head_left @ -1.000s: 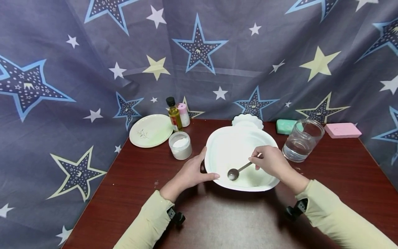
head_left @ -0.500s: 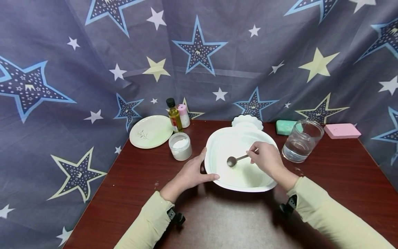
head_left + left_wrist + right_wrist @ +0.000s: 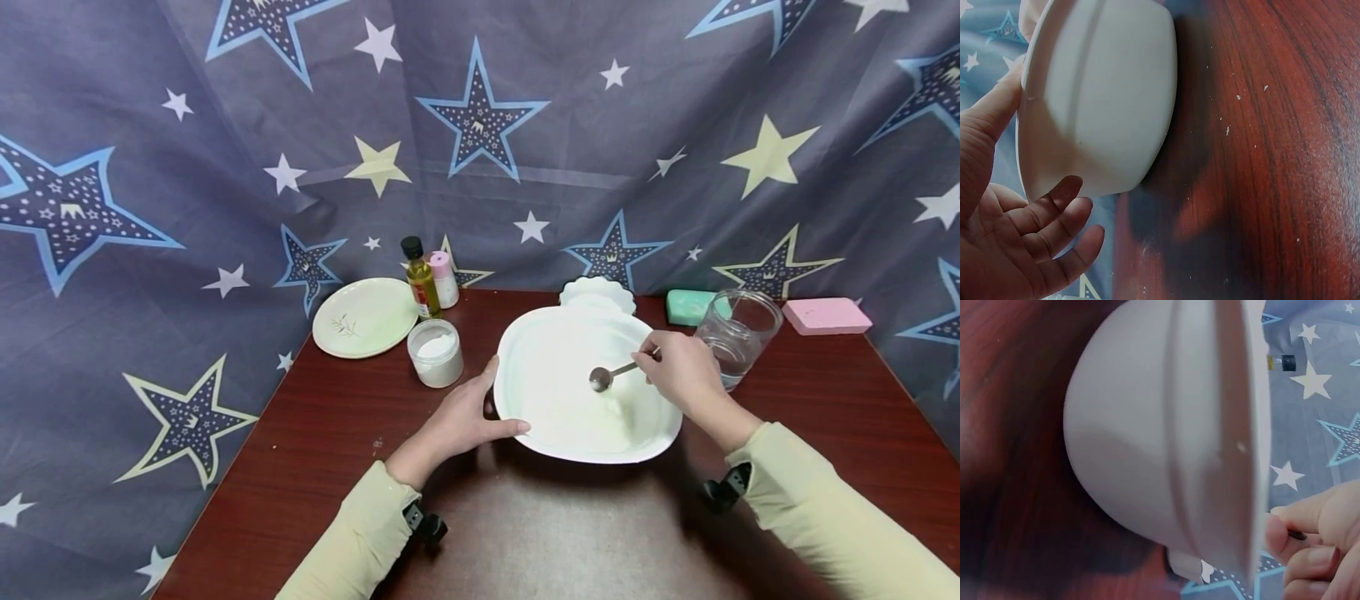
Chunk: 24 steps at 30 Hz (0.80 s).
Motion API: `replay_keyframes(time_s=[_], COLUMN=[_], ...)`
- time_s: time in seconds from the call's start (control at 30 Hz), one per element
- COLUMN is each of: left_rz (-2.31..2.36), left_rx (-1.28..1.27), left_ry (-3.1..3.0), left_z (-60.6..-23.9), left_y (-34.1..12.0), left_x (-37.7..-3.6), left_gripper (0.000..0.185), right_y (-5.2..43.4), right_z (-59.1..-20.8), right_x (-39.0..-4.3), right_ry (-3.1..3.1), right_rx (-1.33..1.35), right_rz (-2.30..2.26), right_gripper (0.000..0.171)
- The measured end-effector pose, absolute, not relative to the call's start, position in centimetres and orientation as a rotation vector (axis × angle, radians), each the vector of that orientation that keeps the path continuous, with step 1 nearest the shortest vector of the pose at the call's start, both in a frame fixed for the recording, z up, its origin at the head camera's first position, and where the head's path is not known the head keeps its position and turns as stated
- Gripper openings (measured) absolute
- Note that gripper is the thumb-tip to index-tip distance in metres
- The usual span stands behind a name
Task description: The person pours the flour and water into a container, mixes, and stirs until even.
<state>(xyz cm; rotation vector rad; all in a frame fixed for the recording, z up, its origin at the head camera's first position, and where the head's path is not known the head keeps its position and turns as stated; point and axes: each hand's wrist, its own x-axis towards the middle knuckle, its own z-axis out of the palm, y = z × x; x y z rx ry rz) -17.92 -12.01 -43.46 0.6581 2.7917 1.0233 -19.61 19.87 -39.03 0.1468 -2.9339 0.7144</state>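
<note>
In the head view, a white oval basin [image 3: 540, 358] stands in the middle of the table. My left hand [image 3: 457, 417] holds its left side, thumb along the near rim. From the left wrist, several fingertips [image 3: 1063, 194] show beside the basin's outer wall. My right hand [image 3: 678, 371] pinches the handle of a small dark measuring spoon [image 3: 600, 379], its bowl inside the basin's outline, over the right half. Pale powder [image 3: 611, 412] lies on the basin floor below the spoon. The handle's dark end [image 3: 1297, 535] pokes out between the fingers in the right wrist view.
An open jar of white powder [image 3: 437, 354], an oil bottle [image 3: 422, 279], a pink-capped shaker [image 3: 444, 279] and a plate [image 3: 363, 317] stand left. A scalloped white dish [image 3: 597, 293] sits behind the basin. Right are a glass of water [image 3: 738, 342], green block [image 3: 686, 307] and pink block [image 3: 827, 315].
My right hand has carried the spoon first up and left across the basin, then back to the right. The left hand keeps its place on the rim; the basin has barely shifted.
</note>
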Motion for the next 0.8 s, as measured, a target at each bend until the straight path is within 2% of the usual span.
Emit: replay_keyframes(time_s=[0.4,0.8], left_rz=[1.030,1.017], left_rx=[0.653,0.643], left_ry=[2.783,2.789], left_z=[-43.5,-43.5], left_y=[-12.0,-11.9], left_x=[-18.0,-17.9], left_gripper=[0.113,0.113], right_y=[21.8,20.7], right_z=[-37.3,-37.9], right_x=[-18.3,-17.6], right_ry=[-3.062,-3.126], right_rx=[0.320,0.558], right_rz=[0.619,0.801], right_gripper=[0.013,0.014])
